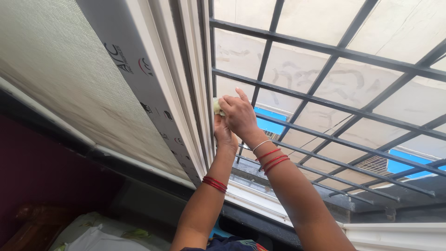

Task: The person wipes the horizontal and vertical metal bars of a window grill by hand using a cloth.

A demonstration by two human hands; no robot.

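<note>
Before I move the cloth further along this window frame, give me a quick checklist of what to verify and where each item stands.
1. Cloth in grip: the right hand pinches a small pale green cloth against the white window frame. Ok.
2. Support: the left hand rests on the frame just below the right. Ok.
3. Contact with the frame: the cloth is pressed to the frame's edge. Ok.
4. Bangles: the red bangles sit on the right wrist near the dark metal grille; whether they touch a bar, cannot tell.
5. Dirt left on the frame: cannot tell.
</note>
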